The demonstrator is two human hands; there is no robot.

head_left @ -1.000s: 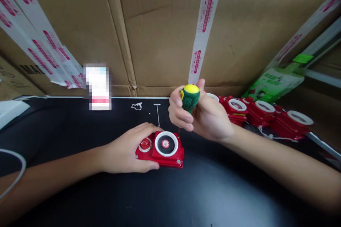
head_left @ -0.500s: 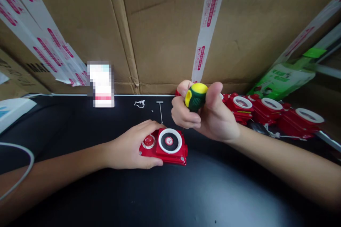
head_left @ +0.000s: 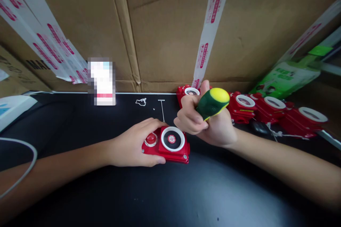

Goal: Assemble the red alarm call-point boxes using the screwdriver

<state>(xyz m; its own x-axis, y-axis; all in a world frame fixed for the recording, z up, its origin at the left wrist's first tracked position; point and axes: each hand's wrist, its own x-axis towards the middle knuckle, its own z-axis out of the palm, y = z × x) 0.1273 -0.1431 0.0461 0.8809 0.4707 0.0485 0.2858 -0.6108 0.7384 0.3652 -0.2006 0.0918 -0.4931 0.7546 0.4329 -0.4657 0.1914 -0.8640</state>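
On the black table lies a red alarm-like box (head_left: 157, 151) with a white-ringed round face and a red button. My left hand (head_left: 135, 144) is wrapped over its left end, fingers on the far side and thumb along the near edge. Up and to the right, my right hand (head_left: 195, 118) is closed around a green and yellow screwdriver handle (head_left: 213, 103). The handle's yellow rounded end points up toward me; its shaft is hidden behind the hand. A small T-shaped metal rod (head_left: 162, 108) lies just beyond the box.
More red boxes (head_left: 269, 108) stand in a row at the back right, before a green-labelled bottle (head_left: 287, 76). A tangled white cord (head_left: 141, 101) and a blurred phone-like screen (head_left: 102, 85) are at the back left. Cardboard (head_left: 165, 35) walls the far edge.
My right hand has rotated, tilting the screwdriver handle so its end points up and right, and its thumb has moved behind the handle. My left hand keeps its hold on the red box.
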